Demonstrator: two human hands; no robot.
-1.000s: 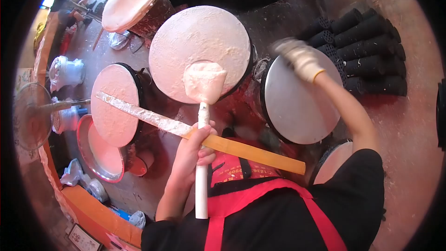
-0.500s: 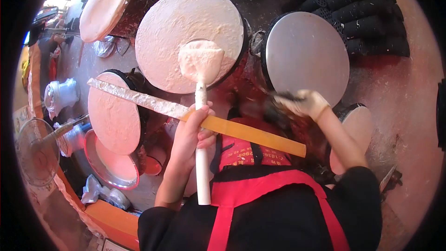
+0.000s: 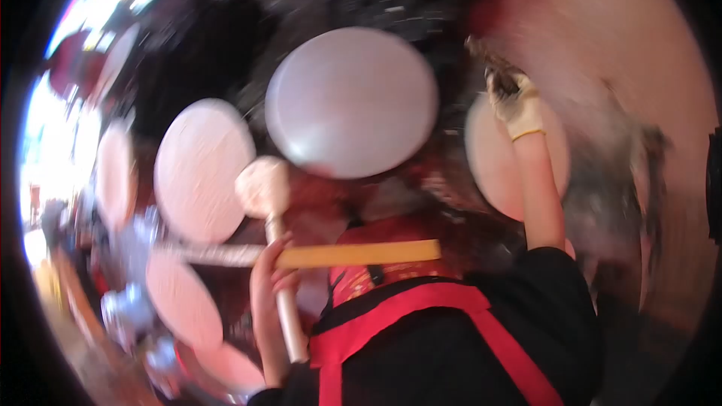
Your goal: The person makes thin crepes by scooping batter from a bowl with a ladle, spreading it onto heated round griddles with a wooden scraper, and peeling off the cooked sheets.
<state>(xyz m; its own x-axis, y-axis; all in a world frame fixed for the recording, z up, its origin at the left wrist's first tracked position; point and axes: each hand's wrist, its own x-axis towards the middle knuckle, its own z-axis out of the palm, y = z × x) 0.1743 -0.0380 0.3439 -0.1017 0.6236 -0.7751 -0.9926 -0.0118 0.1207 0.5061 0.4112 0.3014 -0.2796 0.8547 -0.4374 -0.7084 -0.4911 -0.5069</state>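
My bare left hand [image 3: 272, 267] is closed around the white handle of a ladle [image 3: 263, 188] heaped with pale batter, and around a long flat wooden strip [image 3: 361, 253] whose far end is coated white. The two tools cross in my fist. My right hand [image 3: 517, 105], in a pale glove with a yellow cuff, is closed on a dark, ragged thing [image 3: 496, 68] that is too blurred to name. It is over a pale round plate [image 3: 553, 150] on the right. A smooth grey round plate [image 3: 351, 103] lies ahead, between my hands.
A batter-covered round plate [image 3: 204, 171] stands at the left, with a pinkish one [image 3: 183, 299] below it and another [image 3: 115, 174] further left. Plastic-wrapped items [image 3: 126, 312] lie at the lower left. Brown floor [image 3: 632, 53] stretches along the right. Motion blurs much of the view.
The view has swung right, so the bare grey plate now appears near the middle. My right hand has moved from beside that plate to the pale one further right. My left hand keeps both tools.
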